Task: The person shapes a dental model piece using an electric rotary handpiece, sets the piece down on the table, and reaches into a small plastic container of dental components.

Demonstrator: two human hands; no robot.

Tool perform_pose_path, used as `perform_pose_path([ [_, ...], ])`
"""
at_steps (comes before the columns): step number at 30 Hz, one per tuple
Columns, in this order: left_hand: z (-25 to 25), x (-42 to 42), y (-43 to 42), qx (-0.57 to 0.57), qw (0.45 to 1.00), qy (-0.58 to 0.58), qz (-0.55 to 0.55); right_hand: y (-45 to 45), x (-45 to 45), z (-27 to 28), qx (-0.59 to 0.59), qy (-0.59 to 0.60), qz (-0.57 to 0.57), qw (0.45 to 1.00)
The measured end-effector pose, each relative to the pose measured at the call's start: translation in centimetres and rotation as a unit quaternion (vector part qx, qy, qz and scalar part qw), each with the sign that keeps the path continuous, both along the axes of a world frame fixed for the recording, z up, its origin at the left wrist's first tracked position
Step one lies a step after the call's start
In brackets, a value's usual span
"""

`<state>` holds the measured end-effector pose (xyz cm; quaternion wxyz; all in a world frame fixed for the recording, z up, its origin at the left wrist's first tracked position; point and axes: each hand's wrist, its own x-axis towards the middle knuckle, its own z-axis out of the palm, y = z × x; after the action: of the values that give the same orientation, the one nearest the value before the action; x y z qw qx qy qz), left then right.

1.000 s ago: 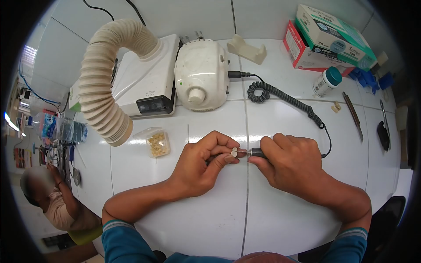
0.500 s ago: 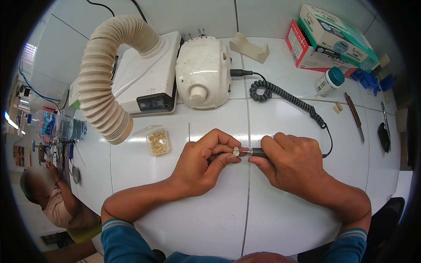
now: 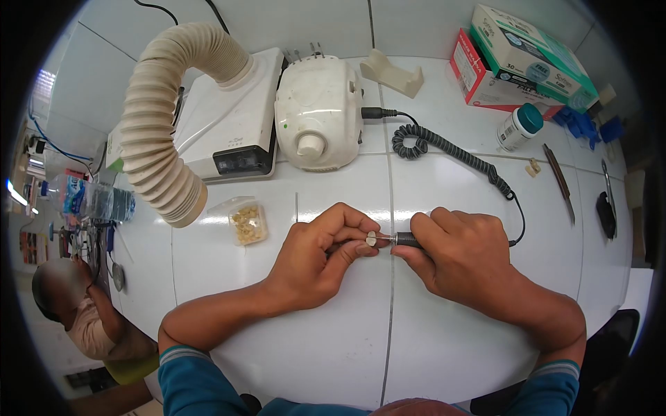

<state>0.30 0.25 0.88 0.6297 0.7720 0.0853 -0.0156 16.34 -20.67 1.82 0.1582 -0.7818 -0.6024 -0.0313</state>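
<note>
My left hand (image 3: 316, 253) is closed, with a small off-white tooth-like piece (image 3: 372, 239) pinched at its fingertips. My right hand (image 3: 461, 249) grips a dark rotary handpiece (image 3: 408, 240), its thin metal bit pointing left. The bit's tip meets the pale piece or lies right beside it; exact contact is too small to make out. From the handpiece a coiled black cord (image 3: 461, 154) runs back to a white control unit (image 3: 319, 114) with a round knob. Left of my left hand stands a clear box (image 3: 248, 223) of small yellowish pieces.
A ribbed suction hose (image 3: 149, 125) arches from a white extractor box (image 3: 225, 128) at the left. Toward the right lie glove boxes (image 3: 531, 59), a green-capped bottle (image 3: 519, 128) and a brown-handled knife (image 3: 559, 182). Another person (image 3: 97, 312) sits at the far left.
The whole view has shifted very slightly. Both hands keep nearly the same pose around the pale piece and the handpiece.
</note>
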Motion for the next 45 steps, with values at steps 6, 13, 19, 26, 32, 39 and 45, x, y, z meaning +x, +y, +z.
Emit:
perform_pose_path([
  [6,-0.02,0.04,0.04,0.009,1.000,-0.004,-0.003,-0.04,0.04,-0.11,0.003,0.001,-0.001,1.000],
  [13,-0.03,0.06,-0.06,-0.006,1.000,-0.010,0.007,0.05,-0.12,-0.21,0.003,0.001,-0.010,1.000],
  [19,0.24,0.13,0.01,-0.014,1.000,0.005,0.002,0.08,-0.20,-0.23,0.006,-0.002,-0.010,1.000],
  [26,-0.08,0.15,-0.03,-0.021,1.000,-0.006,0.016,0.23,-0.03,-0.45,0.021,-0.013,-0.019,1.000],
  [32,-0.48,0.07,0.01,-0.030,0.999,-0.011,0.020,0.06,-0.05,-0.66,-0.003,-0.014,-0.021,1.000],
  [39,-0.32,0.05,0.01,-0.022,1.000,-0.009,0.019,0.10,-0.01,-0.70,0.000,-0.014,-0.017,1.000],
  [45,-0.20,0.11,-0.01,-0.019,1.000,-0.012,0.019,0.11,-0.02,-0.63,-0.004,-0.019,-0.017,1.000],
])
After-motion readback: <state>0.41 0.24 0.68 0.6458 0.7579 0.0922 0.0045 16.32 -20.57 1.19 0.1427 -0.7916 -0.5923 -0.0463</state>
